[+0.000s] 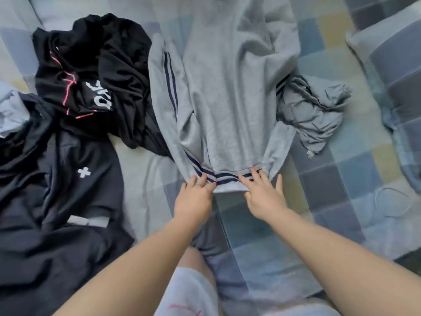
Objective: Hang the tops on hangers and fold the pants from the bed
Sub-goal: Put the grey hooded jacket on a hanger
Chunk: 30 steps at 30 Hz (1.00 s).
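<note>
A grey sweatshirt (227,87) with navy stripes on its hem and sleeves lies spread flat on the bed, hem toward me. My left hand (193,197) rests on the striped hem at its left, fingers fairly straight. At the hem's right, my right hand (264,197) lies on the fabric with fingers spread. Whether either thumb is tucked under the hem is hidden. A black garment with pink lines and white letters (91,71) lies crumpled to the left. Below it spreads a dark navy garment with a white cross (68,179).
A crumpled grey garment (312,112) lies right of the sweatshirt. The bed cover (337,185) is a blue, yellow and grey check. A pillow (394,65) sits at the far right. A thin wire ring (393,201) lies on the cover. A light blue cloth (11,110) shows at the left edge.
</note>
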Motion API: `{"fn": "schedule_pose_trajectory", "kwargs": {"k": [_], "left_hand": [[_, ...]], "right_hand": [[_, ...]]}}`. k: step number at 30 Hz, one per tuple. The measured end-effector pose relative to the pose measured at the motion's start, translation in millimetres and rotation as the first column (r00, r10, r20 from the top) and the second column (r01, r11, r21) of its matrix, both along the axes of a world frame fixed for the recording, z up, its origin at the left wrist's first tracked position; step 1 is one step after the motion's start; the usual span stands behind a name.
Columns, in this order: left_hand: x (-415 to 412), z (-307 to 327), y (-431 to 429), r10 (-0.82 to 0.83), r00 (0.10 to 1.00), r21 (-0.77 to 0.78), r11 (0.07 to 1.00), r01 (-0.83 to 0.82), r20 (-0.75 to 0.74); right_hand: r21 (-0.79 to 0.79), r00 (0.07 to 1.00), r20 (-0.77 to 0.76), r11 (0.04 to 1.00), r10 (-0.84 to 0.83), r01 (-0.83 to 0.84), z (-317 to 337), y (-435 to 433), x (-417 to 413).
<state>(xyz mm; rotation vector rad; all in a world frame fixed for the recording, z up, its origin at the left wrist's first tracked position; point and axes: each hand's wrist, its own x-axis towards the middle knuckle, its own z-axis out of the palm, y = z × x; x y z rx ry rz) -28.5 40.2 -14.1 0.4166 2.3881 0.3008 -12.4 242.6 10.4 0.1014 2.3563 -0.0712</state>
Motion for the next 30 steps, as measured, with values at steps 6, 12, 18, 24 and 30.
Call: {"fn": "schedule_pose_trajectory", "kwargs": {"k": [6,12,18,24,30], "left_hand": [[122,31,-10,-0.134,0.948,-0.126,0.976,0.177,0.287],[140,56,-13,-0.143,0.891,-0.148,0.963,0.226,0.43],[86,48,-14,-0.133,0.895,-0.074,0.981,0.181,0.426],[-55,15,-8,0.029,1.0,0.028,0.999,-0.029,-0.011],[-200,-26,0,0.335,0.908,0.224,0.933,-0.282,-0.252]], "right_hand": [[-0.036,0.954,0.3,0.999,-0.024,0.037,21,-18,139],[-0.069,0.898,0.432,0.99,-0.083,0.125,35,-27,175],[-0.204,0.825,0.468,0.87,-0.317,0.45,41,-16,108],[-0.331,0.946,-0.081,0.903,-0.315,0.273,23,-5,-38],[-0.113,0.905,-0.42,0.993,-0.063,0.017,-15,-20,-209]]}}
